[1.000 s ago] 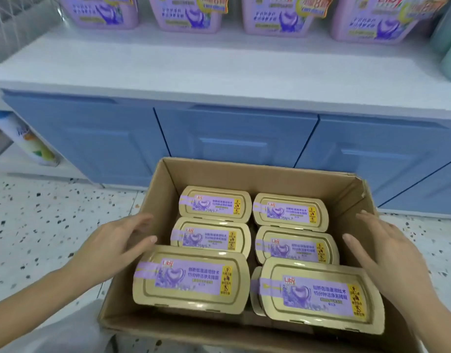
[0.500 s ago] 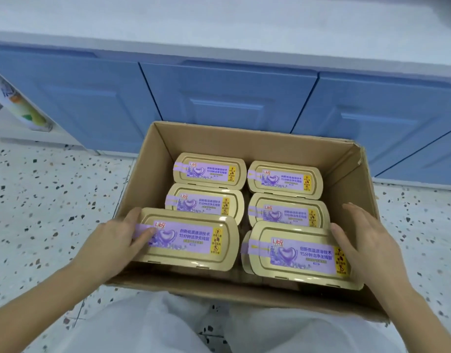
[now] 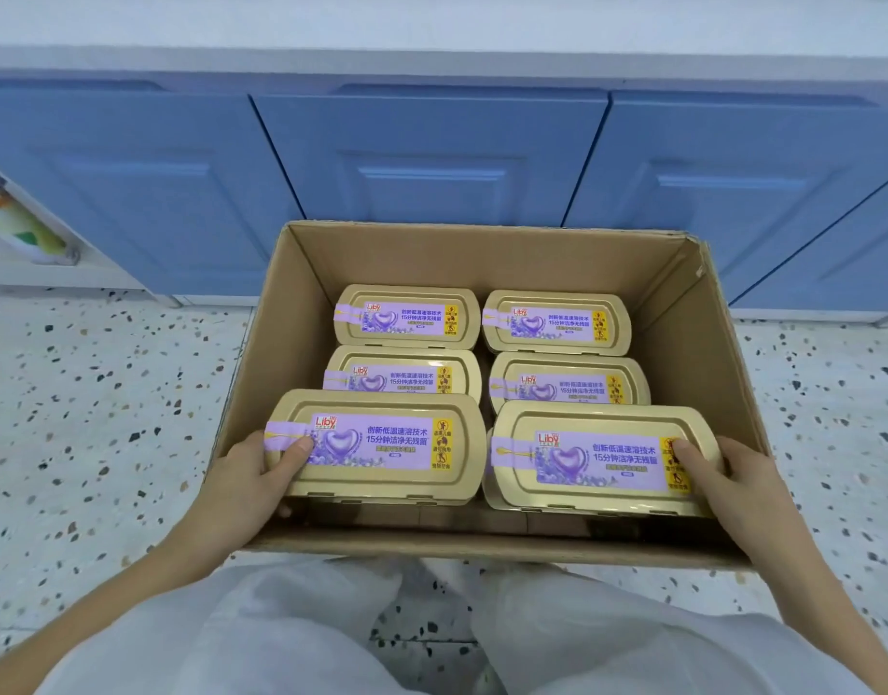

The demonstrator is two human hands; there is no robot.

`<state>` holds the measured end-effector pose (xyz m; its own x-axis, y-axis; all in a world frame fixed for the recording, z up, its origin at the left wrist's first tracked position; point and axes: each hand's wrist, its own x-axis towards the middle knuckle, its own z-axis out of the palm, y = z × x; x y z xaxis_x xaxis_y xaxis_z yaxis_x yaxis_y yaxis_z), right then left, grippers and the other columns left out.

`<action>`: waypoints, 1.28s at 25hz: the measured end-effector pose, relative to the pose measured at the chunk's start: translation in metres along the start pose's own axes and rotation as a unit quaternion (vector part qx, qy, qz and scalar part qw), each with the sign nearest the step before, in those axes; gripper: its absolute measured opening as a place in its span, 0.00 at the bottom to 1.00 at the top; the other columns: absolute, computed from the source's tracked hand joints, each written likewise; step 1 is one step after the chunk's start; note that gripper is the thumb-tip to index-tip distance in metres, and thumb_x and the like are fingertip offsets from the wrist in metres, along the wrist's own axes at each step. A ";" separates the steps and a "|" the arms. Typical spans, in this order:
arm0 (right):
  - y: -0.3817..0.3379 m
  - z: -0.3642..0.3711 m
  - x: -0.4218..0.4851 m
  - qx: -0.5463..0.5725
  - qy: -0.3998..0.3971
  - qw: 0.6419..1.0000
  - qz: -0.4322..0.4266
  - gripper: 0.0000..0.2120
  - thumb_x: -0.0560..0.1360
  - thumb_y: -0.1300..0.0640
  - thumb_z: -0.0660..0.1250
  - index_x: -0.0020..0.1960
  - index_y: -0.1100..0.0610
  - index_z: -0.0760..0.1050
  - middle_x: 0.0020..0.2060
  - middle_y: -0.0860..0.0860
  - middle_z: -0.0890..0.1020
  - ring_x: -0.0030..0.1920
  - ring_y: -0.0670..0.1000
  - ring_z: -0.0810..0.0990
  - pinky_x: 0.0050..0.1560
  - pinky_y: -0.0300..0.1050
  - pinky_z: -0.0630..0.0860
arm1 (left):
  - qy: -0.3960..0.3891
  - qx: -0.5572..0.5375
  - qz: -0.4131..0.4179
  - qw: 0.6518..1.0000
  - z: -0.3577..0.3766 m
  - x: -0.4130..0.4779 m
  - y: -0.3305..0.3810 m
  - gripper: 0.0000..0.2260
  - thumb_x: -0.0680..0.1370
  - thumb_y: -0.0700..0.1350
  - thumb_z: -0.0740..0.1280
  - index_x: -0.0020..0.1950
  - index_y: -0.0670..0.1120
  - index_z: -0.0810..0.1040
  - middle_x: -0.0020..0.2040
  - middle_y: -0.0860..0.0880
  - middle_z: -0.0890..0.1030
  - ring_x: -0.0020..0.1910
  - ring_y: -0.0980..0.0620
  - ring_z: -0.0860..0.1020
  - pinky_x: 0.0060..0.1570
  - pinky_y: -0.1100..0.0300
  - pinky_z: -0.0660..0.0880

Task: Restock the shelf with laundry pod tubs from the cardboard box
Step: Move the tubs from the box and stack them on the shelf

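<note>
An open cardboard box [image 3: 487,253] sits on the floor, holding several laundry pod tubs with gold lids and purple labels in two columns. My left hand [image 3: 249,481] grips the left end of the near-left tub [image 3: 382,443], thumb on its lid. My right hand [image 3: 733,476] grips the right end of the near-right tub [image 3: 600,456], thumb on the lid. Both near tubs sit higher than those behind them. The white shelf [image 3: 432,37] runs along the top edge of the view.
Blue cabinet doors [image 3: 432,158] stand right behind the box under the shelf. Speckled terrazzo floor [image 3: 96,418] spreads on both sides. My white-trousered knees [image 3: 331,639] are just in front of the box. A colourful package [image 3: 21,228] sits low at far left.
My head has tipped down, so the tubs on the shelf left the view. Both hands moved inward from the box's sides and closed on the two near tubs.
</note>
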<state>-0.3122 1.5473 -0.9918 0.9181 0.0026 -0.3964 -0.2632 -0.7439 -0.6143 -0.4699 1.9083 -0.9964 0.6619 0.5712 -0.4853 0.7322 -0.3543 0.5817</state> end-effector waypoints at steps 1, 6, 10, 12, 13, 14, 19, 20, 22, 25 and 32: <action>0.003 0.000 -0.001 0.006 -0.008 1.000 0.004 0.13 0.76 0.50 0.62 0.42 0.59 0.75 0.35 0.55 0.79 0.38 0.55 0.76 0.34 0.45 0.67 | -0.001 -0.014 -0.002 1.000 0.000 -0.001 0.001 0.14 0.76 0.55 0.62 0.51 0.46 0.76 0.44 0.45 0.82 0.30 0.45 0.82 0.44 0.45 0.80; 0.005 0.003 0.000 -0.007 0.016 1.000 -0.006 0.18 0.77 0.49 0.60 0.34 0.61 0.71 0.30 0.56 0.75 0.33 0.56 0.72 0.34 0.48 0.65 | 0.007 -0.046 -0.010 0.999 -0.001 -0.002 0.001 0.21 0.73 0.60 0.61 0.48 0.42 0.77 0.47 0.43 0.82 0.47 0.42 0.80 0.50 0.43 0.78; 0.001 0.001 -0.003 -0.025 0.048 0.998 -0.038 0.19 0.78 0.51 0.58 0.30 0.58 0.66 0.26 0.54 0.72 0.30 0.54 0.70 0.31 0.46 0.63 | 0.028 -0.049 0.005 0.998 -0.002 -0.005 0.007 0.18 0.76 0.55 0.61 0.48 0.40 0.78 0.45 0.41 0.81 0.46 0.40 0.80 0.45 0.50 0.76; -0.004 -0.003 -0.003 -0.046 0.073 0.995 -0.058 0.20 0.78 0.51 0.59 0.32 0.61 0.69 0.26 0.55 0.73 0.31 0.54 0.71 0.30 0.46 0.63 | 0.038 -0.062 0.014 0.997 -0.004 -0.004 0.012 0.14 0.78 0.49 0.61 0.45 0.40 0.78 0.43 0.41 0.82 0.42 0.42 0.80 0.40 0.52 0.76; -0.009 -0.007 -0.002 -0.055 0.085 0.993 -0.069 0.20 0.78 0.50 0.59 0.33 0.63 0.71 0.26 0.56 0.74 0.31 0.55 0.72 0.30 0.45 0.63 | 0.040 -0.072 0.021 0.996 -0.006 -0.004 0.014 0.12 0.78 0.48 0.61 0.43 0.42 0.78 0.43 0.41 0.82 0.41 0.42 0.81 0.42 0.50 0.78; -0.015 -0.011 -0.002 -0.057 0.094 0.991 -0.077 0.21 0.77 0.50 0.59 0.34 0.64 0.71 0.26 0.56 0.74 0.31 0.55 0.72 0.30 0.45 0.63 | 0.041 -0.082 0.029 0.995 -0.011 -0.003 0.017 0.12 0.78 0.48 0.61 0.41 0.44 0.78 0.42 0.42 0.82 0.41 0.42 0.81 0.43 0.47 0.79; -0.064 -0.043 0.007 0.002 0.119 0.987 -0.104 0.21 0.77 0.50 0.60 0.33 0.63 0.73 0.30 0.59 0.78 0.36 0.61 0.74 0.35 0.48 0.66 | 0.070 -0.140 0.040 0.987 -0.043 0.006 0.038 0.11 0.77 0.47 0.64 0.42 0.41 0.80 0.42 0.38 0.83 0.37 0.41 0.81 0.40 0.48 0.81; -0.079 -0.051 0.011 0.010 0.130 0.985 -0.114 0.22 0.77 0.50 0.60 0.33 0.65 0.73 0.29 0.60 0.77 0.36 0.62 0.73 0.35 0.50 0.65 | 0.079 -0.158 0.049 0.983 -0.052 0.008 0.047 0.11 0.77 0.46 0.64 0.43 0.39 0.80 0.42 0.38 0.82 0.37 0.41 0.80 0.35 0.53 0.81; -0.115 -0.066 0.016 0.005 0.153 0.978 -0.142 0.23 0.77 0.50 0.60 0.31 0.65 0.69 0.26 0.58 0.73 0.36 0.62 0.71 0.34 0.51 0.62 | 0.101 -0.178 0.072 0.976 -0.072 0.014 0.068 0.12 0.77 0.46 0.63 0.43 0.39 0.80 0.43 0.38 0.82 0.38 0.41 0.80 0.26 0.61 0.79; -0.172 -0.094 0.029 0.010 0.187 0.963 -0.192 0.23 0.77 0.50 0.60 0.30 0.66 0.69 0.26 0.58 0.71 0.39 0.62 0.71 0.38 0.50 0.62 | 0.138 -0.207 0.123 0.961 -0.110 0.023 0.105 0.13 0.77 0.47 0.64 0.38 0.41 0.79 0.33 0.43 0.83 0.31 0.44 0.81 0.35 0.52 0.82; -0.275 -0.154 0.063 0.083 0.268 0.931 -0.233 0.22 0.76 0.51 0.60 0.30 0.65 0.68 0.27 0.61 0.69 0.31 0.59 0.67 0.35 0.51 0.61 | 0.232 -0.247 0.206 0.918 -0.196 0.051 0.195 0.14 0.73 0.51 0.65 0.35 0.42 0.78 0.28 0.44 0.82 0.20 0.51 0.79 0.32 0.59 0.78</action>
<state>-0.1364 1.6489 -0.7423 0.9484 -0.0689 0.3095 0.1985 -0.6322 -0.7489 -0.3246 2.0132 -0.7798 0.6429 0.7587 0.1053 0.1977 -0.2971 0.9342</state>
